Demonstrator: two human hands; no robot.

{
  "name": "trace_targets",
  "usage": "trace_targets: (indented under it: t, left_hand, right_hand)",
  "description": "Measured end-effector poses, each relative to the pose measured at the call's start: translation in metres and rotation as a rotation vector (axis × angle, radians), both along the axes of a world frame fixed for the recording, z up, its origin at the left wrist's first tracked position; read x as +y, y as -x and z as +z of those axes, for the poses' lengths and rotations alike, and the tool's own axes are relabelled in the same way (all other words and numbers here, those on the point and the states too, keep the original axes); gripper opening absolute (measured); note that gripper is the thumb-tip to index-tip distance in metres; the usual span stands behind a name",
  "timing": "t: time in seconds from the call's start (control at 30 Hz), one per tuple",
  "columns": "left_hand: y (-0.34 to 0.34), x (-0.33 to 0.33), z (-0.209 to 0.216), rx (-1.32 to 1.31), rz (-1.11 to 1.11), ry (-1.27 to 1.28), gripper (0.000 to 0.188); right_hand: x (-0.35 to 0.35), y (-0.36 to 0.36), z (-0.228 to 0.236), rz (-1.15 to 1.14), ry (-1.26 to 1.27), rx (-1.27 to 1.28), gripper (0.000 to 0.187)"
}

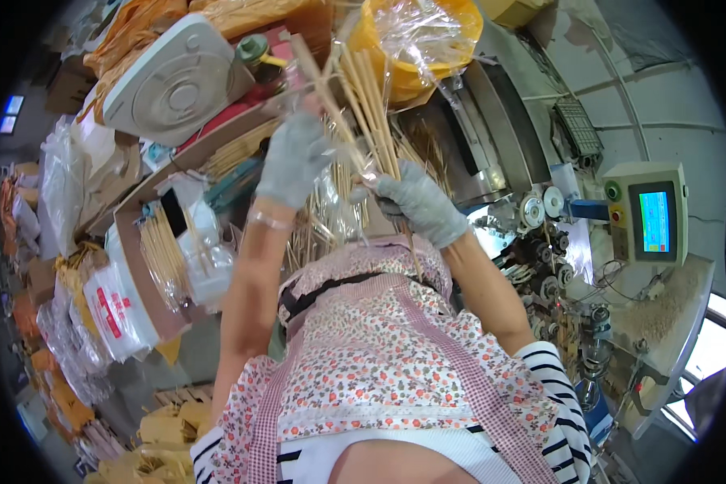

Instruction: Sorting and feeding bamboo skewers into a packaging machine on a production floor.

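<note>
My right hand (424, 203), in a grey glove, is closed around the lower ends of a bundle of thin bamboo sticks (368, 101). The sticks fan upward, and clear plastic film shows around part of them. To the left, my left hand (298, 158), also gloved in grey, is raised close beside a paler, blurred part of the bundle. Its fingers are smeared by motion, so its grip is unclear. Below both hands, more loose sticks and crumpled clear film (330, 206) lie against my flowered apron (363, 355).
A yellow bucket (427, 77) lined with clear plastic stands at the far side. A white box fan (173, 81) is far left, above a cardboard box (129, 242) with stick bundles (165, 258). Machine rollers (540, 210) and a control screen (655, 216) stand at right.
</note>
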State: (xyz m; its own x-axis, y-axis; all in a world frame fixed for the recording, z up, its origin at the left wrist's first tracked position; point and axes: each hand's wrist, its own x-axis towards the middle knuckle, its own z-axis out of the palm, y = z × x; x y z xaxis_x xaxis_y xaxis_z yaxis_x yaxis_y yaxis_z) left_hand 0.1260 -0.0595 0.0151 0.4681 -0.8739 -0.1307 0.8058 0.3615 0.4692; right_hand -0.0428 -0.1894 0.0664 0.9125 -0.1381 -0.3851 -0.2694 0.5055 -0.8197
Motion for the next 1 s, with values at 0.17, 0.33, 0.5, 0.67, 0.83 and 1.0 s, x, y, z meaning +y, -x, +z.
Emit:
trace_targets:
  t: [0.17,0.33,0.5,0.67,0.83,1.0]
  left_hand:
    - [0.0,-0.026,0.046,-0.286,0.176,-0.553,0.01]
    - [-0.009,-0.012,0.05,-0.356,0.095,-0.614,0.015]
    - [-0.008,-0.006,0.039,-0.365,0.101,-0.565,0.021]
    - [0.001,-0.016,0.047,-0.361,0.052,-0.584,0.014]
    - [0.004,-0.029,0.045,-0.365,0.049,-0.615,0.018]
    - [0.007,-0.047,0.056,-0.406,-0.049,-0.61,0.02]
  right_hand:
    - [-0.001,-0.009,0.011,0.143,-0.005,0.012,0.031]
    - [-0.011,-0.011,0.014,0.282,0.106,-0.013,0.036]
    - [-0.009,-0.015,0.016,0.336,0.075,-0.005,0.037]
    - [-0.008,-0.023,-0.005,0.256,0.097,0.0,0.042]
    - [-0.013,-0.023,-0.004,0.189,0.104,0.008,0.044]
    - [-0.028,-0.015,-0.001,0.156,0.07,0.057,0.038]
